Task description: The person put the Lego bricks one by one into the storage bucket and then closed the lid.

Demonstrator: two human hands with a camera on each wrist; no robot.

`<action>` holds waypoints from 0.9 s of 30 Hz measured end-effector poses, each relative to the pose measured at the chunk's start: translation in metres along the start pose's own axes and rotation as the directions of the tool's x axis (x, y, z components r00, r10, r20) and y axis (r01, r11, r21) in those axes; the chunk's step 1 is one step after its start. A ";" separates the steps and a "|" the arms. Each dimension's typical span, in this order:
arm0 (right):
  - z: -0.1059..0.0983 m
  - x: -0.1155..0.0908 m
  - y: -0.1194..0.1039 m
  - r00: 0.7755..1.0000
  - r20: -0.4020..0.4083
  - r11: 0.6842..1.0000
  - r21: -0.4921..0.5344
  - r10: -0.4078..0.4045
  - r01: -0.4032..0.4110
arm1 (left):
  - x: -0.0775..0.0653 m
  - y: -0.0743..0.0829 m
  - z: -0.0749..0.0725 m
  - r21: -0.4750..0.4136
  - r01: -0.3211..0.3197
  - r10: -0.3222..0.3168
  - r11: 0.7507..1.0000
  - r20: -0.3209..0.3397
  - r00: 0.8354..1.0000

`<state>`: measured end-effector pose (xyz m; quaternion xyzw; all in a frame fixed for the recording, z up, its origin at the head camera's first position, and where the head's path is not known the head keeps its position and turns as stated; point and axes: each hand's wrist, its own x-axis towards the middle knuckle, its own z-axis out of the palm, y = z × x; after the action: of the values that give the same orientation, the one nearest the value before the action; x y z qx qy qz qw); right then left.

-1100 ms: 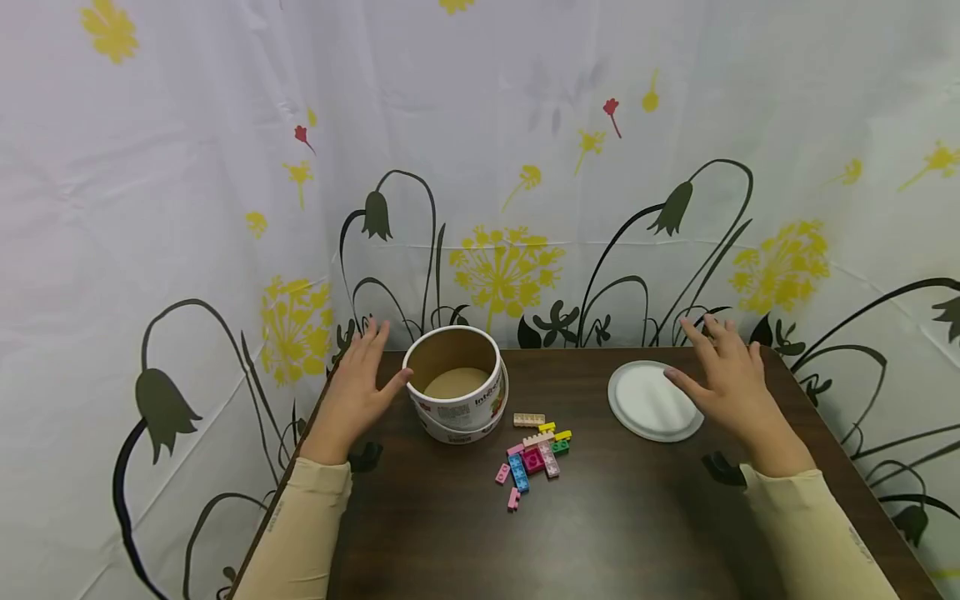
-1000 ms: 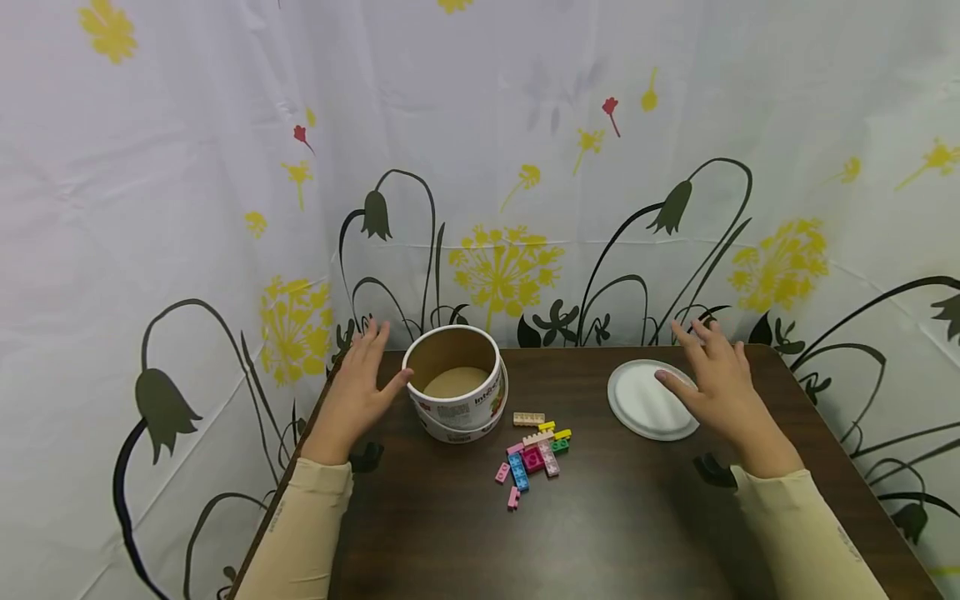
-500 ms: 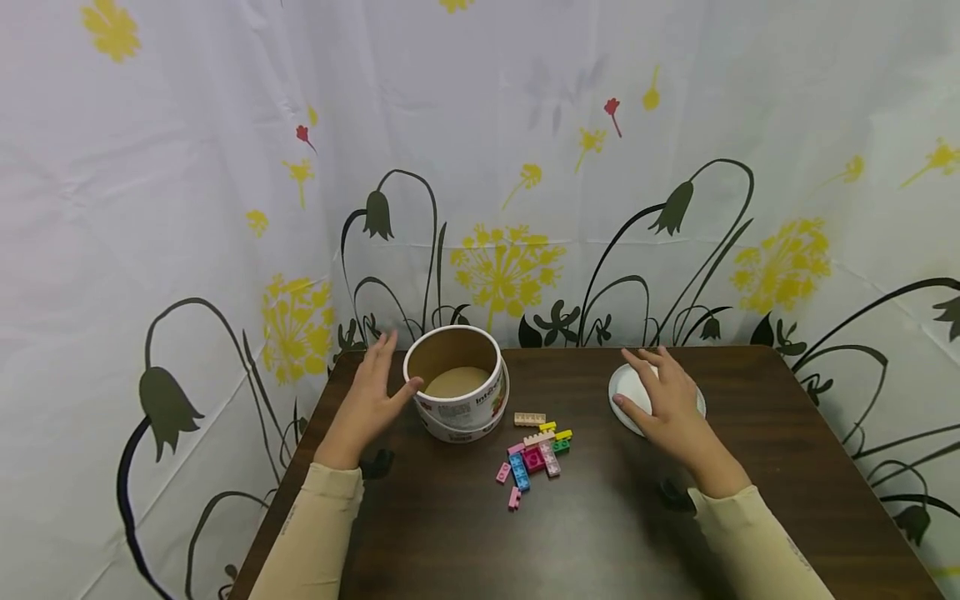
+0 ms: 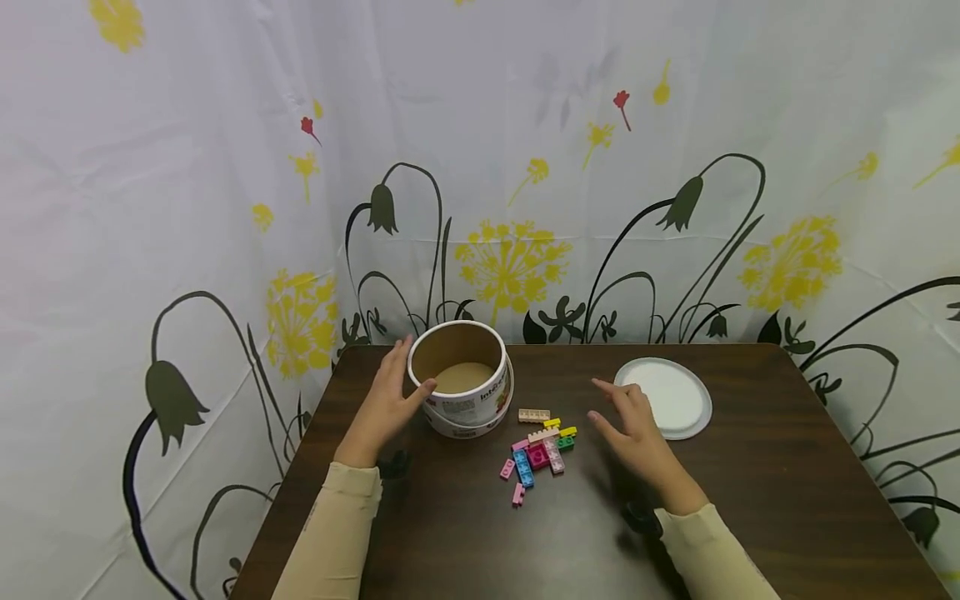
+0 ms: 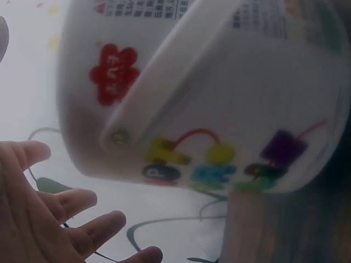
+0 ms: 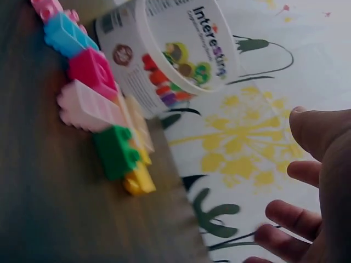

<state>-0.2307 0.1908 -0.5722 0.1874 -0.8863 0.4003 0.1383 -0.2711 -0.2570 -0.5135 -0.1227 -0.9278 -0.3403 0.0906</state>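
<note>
My left hand is spread beside the left wall of a white round bucket, its thumb overlapping the rim in the head view. In the left wrist view its fingers stand apart from the printed bucket side, where a white carry handle shows. The bucket is upright and lidless, with a tan inside. To the right, my right hand hovers with spread fingers and nothing in it. Between the hands lies a loose pile of toy building blocks: a blue block, a magenta block, a green block and several others.
A white round lid lies flat on the dark wooden table, just beyond my right hand. A white curtain printed with flowers hangs behind the table's back edge.
My right hand has moved left, from over the lid toward the blocks, leaving most of the lid in sight. My left hand has shifted slightly right, nearer the bucket. The blocks have stayed put.
</note>
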 end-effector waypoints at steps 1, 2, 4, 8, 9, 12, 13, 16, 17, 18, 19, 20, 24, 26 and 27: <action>0.005 -0.001 0.002 1.000 0.015 0.999 0.052 0.014 -0.015 | 0.000 0.000 0.001 -0.010 0.001 -0.001 1.000 -0.002 1.000; 0.009 -0.002 0.004 0.998 0.040 0.994 0.105 0.038 -0.042 | -0.001 0.000 0.003 -0.022 0.005 -0.006 1.000 -0.003 1.000; 0.019 -0.005 0.007 0.990 0.093 0.972 0.201 0.102 -0.119 | -0.003 0.001 0.006 -0.064 0.013 -0.014 0.998 -0.013 1.000; 0.033 -0.011 0.015 0.954 0.201 0.893 0.350 0.223 -0.282 | -0.005 0.004 0.017 -0.162 0.015 -0.020 0.987 -0.032 0.999; 0.035 -0.011 0.016 0.943 0.224 0.870 0.378 0.246 -0.316 | -0.005 0.005 0.020 -0.182 0.015 -0.022 0.983 -0.035 0.999; 0.041 -0.014 0.020 0.912 0.293 0.805 0.443 0.287 -0.395 | -0.006 0.006 0.026 -0.212 0.022 -0.031 0.977 -0.039 0.999; 0.043 -0.015 0.021 0.902 0.312 0.784 0.459 0.298 -0.418 | -0.006 0.006 0.027 -0.217 0.027 -0.037 0.976 -0.041 0.998; 0.048 -0.017 0.024 0.903 0.313 0.773 0.479 0.293 -0.416 | -0.006 0.005 0.030 -0.232 0.055 -0.068 0.971 -0.048 0.997; 0.049 -0.018 0.024 0.910 0.301 0.780 0.479 0.285 -0.403 | -0.007 0.004 0.031 -0.237 0.067 -0.081 0.969 -0.049 0.996; 0.051 -0.018 0.025 0.917 0.285 0.793 0.471 0.277 -0.386 | -0.007 0.003 0.031 -0.242 0.077 -0.091 0.967 -0.049 0.995; 0.052 -0.019 0.025 0.926 0.267 0.807 0.464 0.265 -0.365 | -0.008 0.002 0.032 -0.250 0.087 -0.102 0.964 -0.049 0.994; 0.053 -0.019 0.025 0.934 0.252 0.823 0.450 0.254 -0.345 | -0.008 0.001 0.032 -0.257 0.096 -0.112 0.962 -0.048 0.992; 0.056 -0.021 0.023 0.946 0.226 0.873 0.379 0.233 -0.306 | -0.007 -0.002 0.035 -0.283 0.125 -0.142 0.951 -0.040 0.989; 0.057 -0.022 0.022 0.942 0.226 0.885 0.342 0.248 -0.315 | -0.006 -0.003 0.037 -0.302 0.133 -0.149 0.944 -0.031 0.988; 0.057 -0.022 0.022 0.939 0.227 0.889 0.326 0.257 -0.322 | -0.006 -0.004 0.039 -0.310 0.135 -0.150 0.941 -0.024 0.988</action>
<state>-0.2259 0.1660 -0.6322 0.1096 -0.8252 0.5527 -0.0390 -0.2696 -0.2354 -0.5463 -0.0597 -0.8676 -0.4890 0.0676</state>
